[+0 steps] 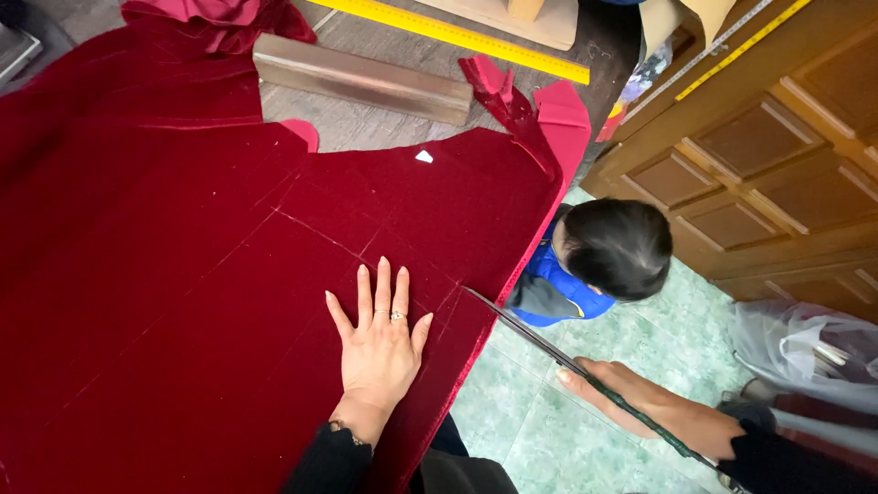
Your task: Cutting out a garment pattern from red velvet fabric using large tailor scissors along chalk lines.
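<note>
A big sheet of dark red velvet cloth (pixel 183 256) with faint chalk lines covers the table. My left hand (pixel 380 338) lies flat on it with fingers spread, near the cloth's right edge; rings show on one finger. My right hand (pixel 649 412) is off the table to the right and holds long tailor's scissors (pixel 549 352). The blade tips point up-left and reach the cloth's edge close to my left hand.
A small person in a blue jacket (pixel 594 261) stands beside the table edge, below the scissors. A metal bar (pixel 361 78) and yellow ruler (pixel 457 35) lie on the far table. A wooden panelled door (pixel 768 155) is right, a plastic bag (pixel 805 343) lower right.
</note>
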